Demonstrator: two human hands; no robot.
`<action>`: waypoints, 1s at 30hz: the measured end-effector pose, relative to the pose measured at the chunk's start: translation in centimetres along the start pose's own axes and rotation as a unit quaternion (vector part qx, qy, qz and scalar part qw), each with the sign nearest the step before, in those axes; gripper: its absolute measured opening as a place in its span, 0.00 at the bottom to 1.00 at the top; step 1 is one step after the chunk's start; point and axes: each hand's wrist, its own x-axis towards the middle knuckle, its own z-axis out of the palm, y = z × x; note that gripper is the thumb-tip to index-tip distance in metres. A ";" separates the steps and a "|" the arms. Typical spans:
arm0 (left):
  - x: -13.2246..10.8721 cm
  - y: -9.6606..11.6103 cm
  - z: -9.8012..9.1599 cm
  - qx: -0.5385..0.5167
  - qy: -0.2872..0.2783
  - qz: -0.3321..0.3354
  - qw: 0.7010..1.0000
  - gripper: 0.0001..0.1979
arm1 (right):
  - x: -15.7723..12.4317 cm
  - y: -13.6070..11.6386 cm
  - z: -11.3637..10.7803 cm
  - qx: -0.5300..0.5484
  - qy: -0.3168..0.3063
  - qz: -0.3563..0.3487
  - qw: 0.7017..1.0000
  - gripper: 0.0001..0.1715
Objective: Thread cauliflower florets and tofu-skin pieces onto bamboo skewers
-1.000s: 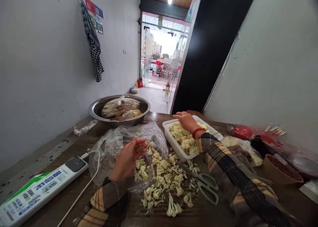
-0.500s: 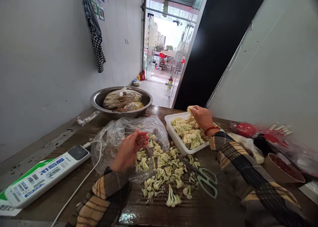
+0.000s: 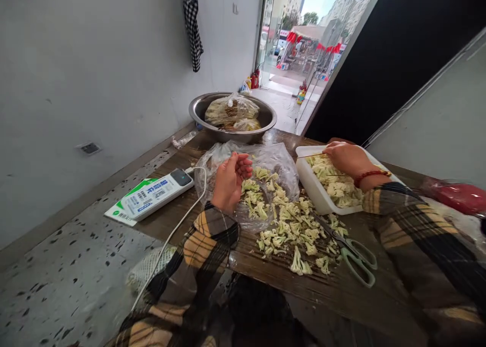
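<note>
My left hand (image 3: 232,180) is raised over the clear plastic bag (image 3: 207,157), fingers loosely curled and apart from the thumb, with nothing visible in it. Cut cauliflower florets (image 3: 290,225) lie heaped on the dark table and partly on the bag, just right of that hand. My right hand (image 3: 349,159) is closed on a thin bamboo skewer (image 3: 309,156) over the white tray (image 3: 317,192); the stick points left past the tray's rim. Skewered cauliflower (image 3: 343,190) fills the tray, partly hidden by my hand. Green-handled scissors (image 3: 359,261) rest near the tray's front.
A metal basin (image 3: 194,109) with bagged skewers stands at the table's far end. To the left lies a white power strip (image 3: 163,192) with a white cable (image 3: 182,218). A red plastic-wrapped item (image 3: 455,195) is at right. Beyond is a glass door.
The view has swung left and down, so everything appears shifted right. My right hand held cauliflower above the tray's far end; now a skewer shows at its fingertips. My left hand stays similarly curled.
</note>
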 end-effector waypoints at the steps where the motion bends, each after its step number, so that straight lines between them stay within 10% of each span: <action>1: 0.1 0.2 -0.2 -0.011 0.021 0.023 0.999 0.14 | -0.2 0.1 0.0 -0.008 -0.011 -0.013 1.000 0.19; 9: 0.4 0.2 -0.4 0.009 0.048 0.072 0.996 0.14 | -0.8 0.0 1.4 -0.005 -0.033 -0.012 0.999 0.27; 15: 0.7 -0.3 0.1 0.049 0.015 0.019 0.999 0.13 | -2.9 1.5 0.8 0.071 0.074 0.010 0.995 0.24; 23: 0.7 -0.3 0.8 0.090 0.007 0.014 0.996 0.14 | -15.7 2.5 -1.4 0.190 0.239 0.073 0.949 0.20; 30: 1.6 -0.6 0.7 0.143 -0.010 0.026 0.989 0.14 | -26.9 1.0 2.0 0.261 0.185 0.148 0.936 0.18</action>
